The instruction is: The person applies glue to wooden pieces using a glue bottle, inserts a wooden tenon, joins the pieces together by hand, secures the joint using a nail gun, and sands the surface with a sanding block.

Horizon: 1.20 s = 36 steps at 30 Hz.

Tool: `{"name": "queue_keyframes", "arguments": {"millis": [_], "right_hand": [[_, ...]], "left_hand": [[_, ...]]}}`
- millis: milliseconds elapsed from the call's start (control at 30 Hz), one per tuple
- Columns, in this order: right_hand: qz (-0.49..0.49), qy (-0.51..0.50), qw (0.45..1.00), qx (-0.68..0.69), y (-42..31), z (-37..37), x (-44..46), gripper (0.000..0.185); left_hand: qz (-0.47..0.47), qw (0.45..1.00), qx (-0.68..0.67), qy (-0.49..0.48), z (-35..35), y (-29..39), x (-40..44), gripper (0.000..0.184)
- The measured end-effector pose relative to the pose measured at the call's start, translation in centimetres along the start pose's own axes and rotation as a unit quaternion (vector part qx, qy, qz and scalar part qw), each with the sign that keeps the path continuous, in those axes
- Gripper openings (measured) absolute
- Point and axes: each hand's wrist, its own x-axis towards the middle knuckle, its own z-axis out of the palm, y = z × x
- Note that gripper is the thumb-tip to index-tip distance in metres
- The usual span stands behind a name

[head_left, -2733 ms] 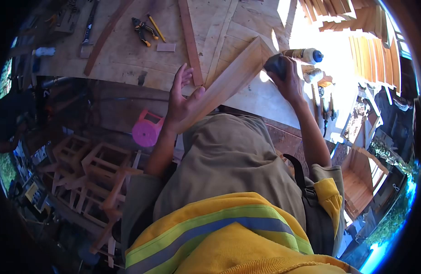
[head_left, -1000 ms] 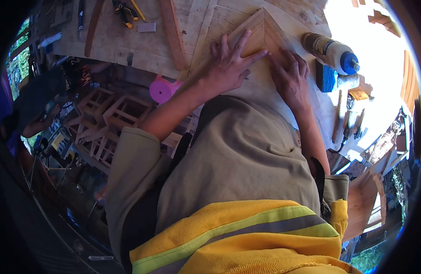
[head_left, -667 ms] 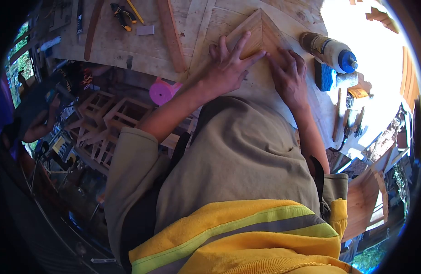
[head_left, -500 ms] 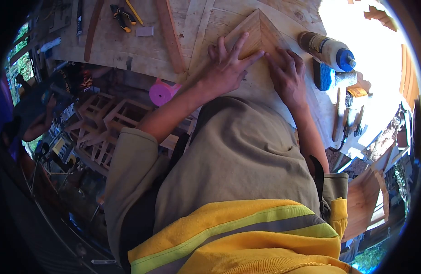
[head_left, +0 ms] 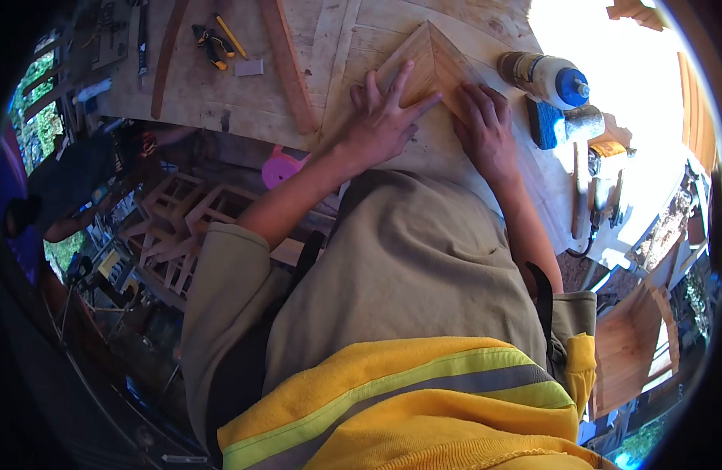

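Note:
Two light wooden boards with mitred ends meet in a pointed corner on the workbench; a seam runs between the left board (head_left: 414, 63) and the right board (head_left: 452, 66). My left hand (head_left: 383, 119) lies over the left board with its fingers spread, one fingertip close to the seam. On the right board rests my right hand (head_left: 486, 129), its fingers bent and drawn together at the board's outer edge. The thumb is partly hidden. Just right of that hand are a glue bottle (head_left: 537, 77) with a blue cap, lying on its side, and a blue block (head_left: 544, 124).
Pliers (head_left: 211, 47), a yellow pencil (head_left: 230, 35), a small pale block (head_left: 249, 68) and reddish wood strips (head_left: 286, 66) lie on the workbench (head_left: 361, 70). A pink tape roll (head_left: 281, 170) and wooden frames (head_left: 173, 215) are below left. Another person (head_left: 83, 176) is at far left.
My right hand's fingers have drawn together and back from the seam toward the board's outer edge. My left hand keeps its spread pose. The whole view has shifted slightly.

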Motion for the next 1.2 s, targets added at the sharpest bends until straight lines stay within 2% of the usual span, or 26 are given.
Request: {"name": "queue_keyframes", "arguments": {"millis": [233,833,1200], "right_hand": [[-0.008,0.009,1.0,0.0,0.06,-0.07,-0.21,0.055],[-0.014,0.016,0.999,0.028,0.28,-0.18,-0.24,0.055],[-0.023,0.005,0.997,0.068,0.81,-0.64,0.15,0.057]], "left_hand": [[-0.002,1.0,0.003,-0.024,-0.45,0.1,0.11,0.074],[0.021,0.999,0.027,0.009,-0.11,-0.08,0.16,0.072],[0.016,1.0,0.022,-0.004,-0.33,-0.13,0.29,0.074]]}}
